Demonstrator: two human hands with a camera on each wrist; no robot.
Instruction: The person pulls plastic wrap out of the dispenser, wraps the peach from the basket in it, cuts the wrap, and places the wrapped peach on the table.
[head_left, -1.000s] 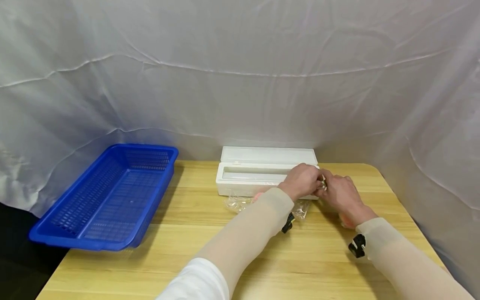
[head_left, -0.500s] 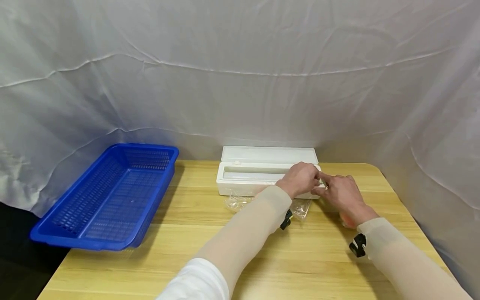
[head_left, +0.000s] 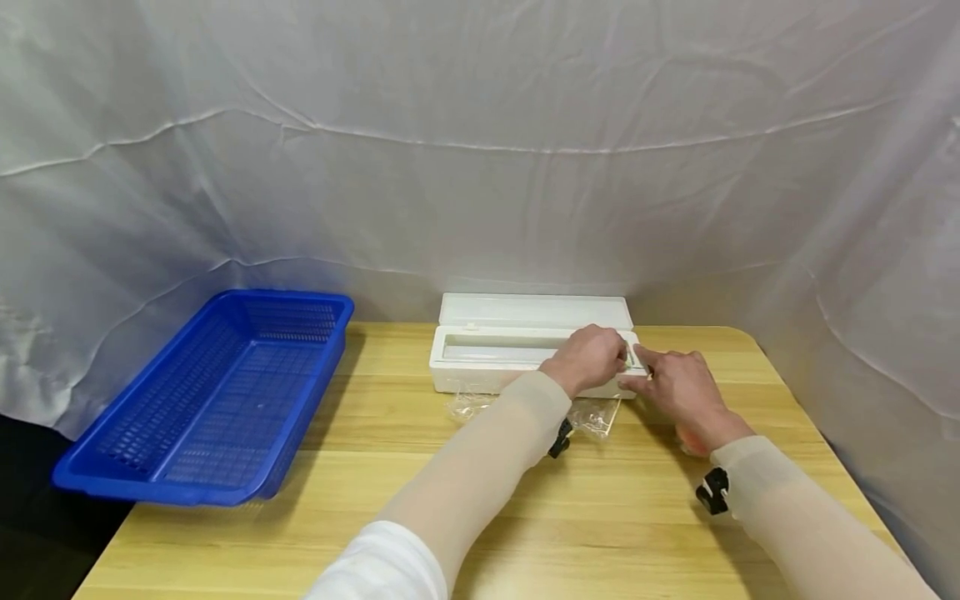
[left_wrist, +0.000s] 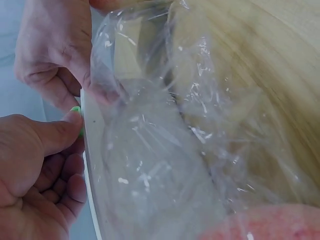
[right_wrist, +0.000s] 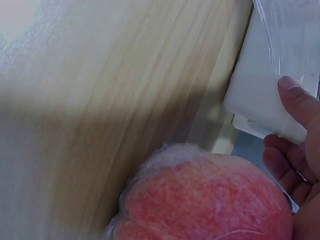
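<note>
A white cling film dispenser (head_left: 471, 381) stands with its lid (head_left: 536, 312) open at the back of the table. My left hand (head_left: 587, 360) pinches a small green slide cutter (left_wrist: 76, 109) on its top edge, near the right end. With my right hand (head_left: 678, 383) I grip the right end, thumb (right_wrist: 295, 97) on the front and fingers curled behind. Clear film (left_wrist: 145, 170) hangs crumpled down the front onto the table. A reddish, peach-like fruit (right_wrist: 205, 197) in film lies by my right wrist. Another pink-red round thing (left_wrist: 270, 225) shows below the left wrist, mostly out of frame.
A blue plastic basket (head_left: 341, 350) stands at the left of the wooden table (head_left: 615, 533), its corner overhanging the left edge. Grey-white cloth (head_left: 480, 208) hangs behind and to the right of the table.
My left hand has slid a little leftward along the dispenser's top, away from the right hand. The right hand stays at the dispenser's end.
</note>
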